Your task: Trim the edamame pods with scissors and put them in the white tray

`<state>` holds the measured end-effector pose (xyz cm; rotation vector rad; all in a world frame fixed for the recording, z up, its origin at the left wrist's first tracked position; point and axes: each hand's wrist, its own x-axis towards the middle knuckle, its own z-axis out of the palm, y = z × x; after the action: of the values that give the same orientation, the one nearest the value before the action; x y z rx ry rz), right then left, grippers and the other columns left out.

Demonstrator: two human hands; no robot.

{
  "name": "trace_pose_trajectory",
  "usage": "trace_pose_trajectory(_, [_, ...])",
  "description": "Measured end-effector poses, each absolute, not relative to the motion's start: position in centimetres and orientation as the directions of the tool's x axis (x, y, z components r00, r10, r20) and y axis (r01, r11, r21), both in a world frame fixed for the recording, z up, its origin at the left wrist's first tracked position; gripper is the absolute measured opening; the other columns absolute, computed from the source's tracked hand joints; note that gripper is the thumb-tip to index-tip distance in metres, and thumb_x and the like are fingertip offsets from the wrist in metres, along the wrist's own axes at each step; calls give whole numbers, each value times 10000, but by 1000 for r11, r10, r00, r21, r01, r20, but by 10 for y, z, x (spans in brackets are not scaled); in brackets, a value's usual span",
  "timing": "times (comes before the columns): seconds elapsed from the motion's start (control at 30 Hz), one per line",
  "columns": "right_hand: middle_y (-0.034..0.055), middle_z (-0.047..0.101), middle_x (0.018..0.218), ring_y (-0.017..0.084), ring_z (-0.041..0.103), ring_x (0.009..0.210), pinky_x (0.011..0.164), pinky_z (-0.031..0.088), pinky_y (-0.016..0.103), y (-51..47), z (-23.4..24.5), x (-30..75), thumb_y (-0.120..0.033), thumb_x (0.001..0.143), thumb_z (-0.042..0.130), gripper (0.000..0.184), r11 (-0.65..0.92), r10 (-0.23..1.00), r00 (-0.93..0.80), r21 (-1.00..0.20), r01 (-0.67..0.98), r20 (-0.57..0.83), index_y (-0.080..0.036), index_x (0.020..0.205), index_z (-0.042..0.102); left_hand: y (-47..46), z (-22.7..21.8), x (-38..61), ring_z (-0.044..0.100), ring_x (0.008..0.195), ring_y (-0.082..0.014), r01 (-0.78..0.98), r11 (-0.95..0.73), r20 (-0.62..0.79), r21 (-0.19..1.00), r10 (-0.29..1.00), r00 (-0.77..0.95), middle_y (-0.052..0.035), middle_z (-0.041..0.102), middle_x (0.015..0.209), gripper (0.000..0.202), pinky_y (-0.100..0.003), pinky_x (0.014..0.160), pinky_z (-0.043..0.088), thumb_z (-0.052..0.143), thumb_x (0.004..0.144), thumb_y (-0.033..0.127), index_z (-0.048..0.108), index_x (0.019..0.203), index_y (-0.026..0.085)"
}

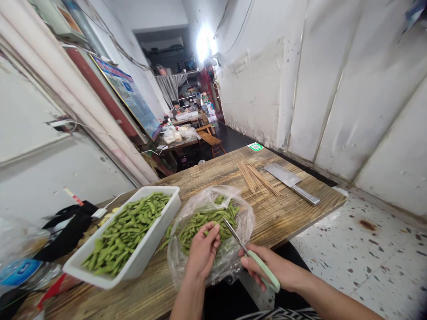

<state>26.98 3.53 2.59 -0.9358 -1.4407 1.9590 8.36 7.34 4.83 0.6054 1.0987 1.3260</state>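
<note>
- Head view: green-handled metal scissors (260, 265) are grasped by the right hand (271, 263).
- Left hand (202, 251) is curled over slim green pods (188, 234); its grip cannot be told.

Left forearm (191, 295) bare | right forearm (323, 295) bare | black legwear (218, 300) | patterned garment (280, 314) — pale angular lines on dark

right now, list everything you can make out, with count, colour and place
pods: many, green, in tray and bag
tray: 1, white, table's left
plastic bag: 1, clear, table's near edge
scissors: 1, green-handled, right hand
skewers: many, tan, beyond bag
cleaver: 1, silver, table's right
sticker: 1, green-white, table's far corner
table: 1, brown, foreground
bottle: 1, clear, lower left
poster: 1, blue, left wall
light: 1, white, background
rear curtain: 1, grey, background
person: 1, colours unclear, background
left hand: 1, bare, over bag
right hand: 1, bare, on scissors
</note>
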Motion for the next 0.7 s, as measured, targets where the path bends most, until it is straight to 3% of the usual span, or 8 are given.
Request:
trace_pose_trajectory(0.23, [-78,438,535,43,399,394,357,330,137,35,31,267,-567,787,543,448,-285,755,-613,-959,13,-233,-159,967,498,70,54,91,579,595,-63,-508,203,-352,837,911,-216,-29,604,678,102,-114,513,477,650,695,25,588,716,104])
trace_pose_trajectory(0.7, [-113,374,414,40,342,300,280,290,132,38,33,263,-519,757,604,373,-303,770,-591,-953,-8,-240,-166,824,503,67,50,94,581,611,-68,-470,225,-358,854,909,-215,-4,606,633,195,-112,519,469,769,578,119,582,634,115])
